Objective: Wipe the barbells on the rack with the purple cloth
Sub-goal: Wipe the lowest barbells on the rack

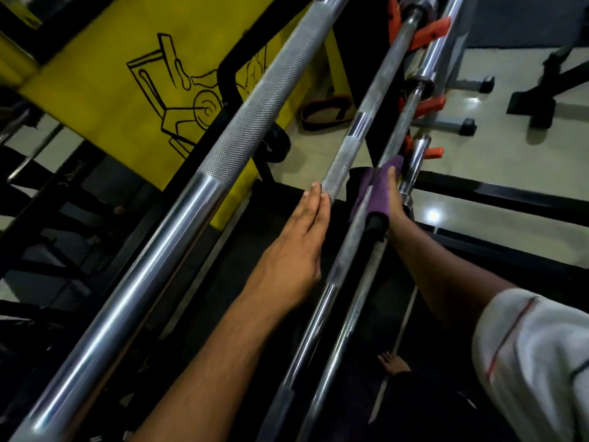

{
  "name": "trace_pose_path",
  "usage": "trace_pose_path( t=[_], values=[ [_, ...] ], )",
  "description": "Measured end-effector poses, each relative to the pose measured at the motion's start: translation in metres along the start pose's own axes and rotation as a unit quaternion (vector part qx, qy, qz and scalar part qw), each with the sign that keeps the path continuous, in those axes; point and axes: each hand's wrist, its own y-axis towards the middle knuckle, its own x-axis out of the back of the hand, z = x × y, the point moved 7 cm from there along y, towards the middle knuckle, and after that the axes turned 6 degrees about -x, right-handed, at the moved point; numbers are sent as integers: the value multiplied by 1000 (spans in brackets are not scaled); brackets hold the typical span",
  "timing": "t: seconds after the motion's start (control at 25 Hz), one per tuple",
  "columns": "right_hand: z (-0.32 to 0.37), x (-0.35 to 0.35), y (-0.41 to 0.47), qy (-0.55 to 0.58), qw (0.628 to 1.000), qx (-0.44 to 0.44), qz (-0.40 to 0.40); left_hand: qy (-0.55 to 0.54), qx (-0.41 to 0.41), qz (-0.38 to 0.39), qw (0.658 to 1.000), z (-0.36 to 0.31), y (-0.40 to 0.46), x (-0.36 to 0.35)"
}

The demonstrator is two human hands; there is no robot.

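Note:
Several steel barbells run diagonally from lower left to upper right. The thickest, nearest bar crosses the frame's middle. My left hand lies flat with straight fingers along the knurled part of a second bar. The purple cloth is draped over a third, thinner bar and a black padded grip. My right hand presses on the cloth from the right, its fingers laid over the fabric. The palm side is hidden.
A yellow panel with a black drawing stands behind the bars at left. Orange collars clamp the bar ends at upper right. Black bench legs rest on the pale tiled floor. A bare foot shows below.

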Motion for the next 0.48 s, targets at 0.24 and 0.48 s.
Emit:
trace_pose_path(
  t=[0.24,0.48],
  values=[
    [-59,-3,-72,8,996,-12,91,-9,-15,-41,999,-7,-7,12],
    [-84,-17,-95,98,990,-60,84,-39,-16,-40,998,-16,-130,26]
  ],
)
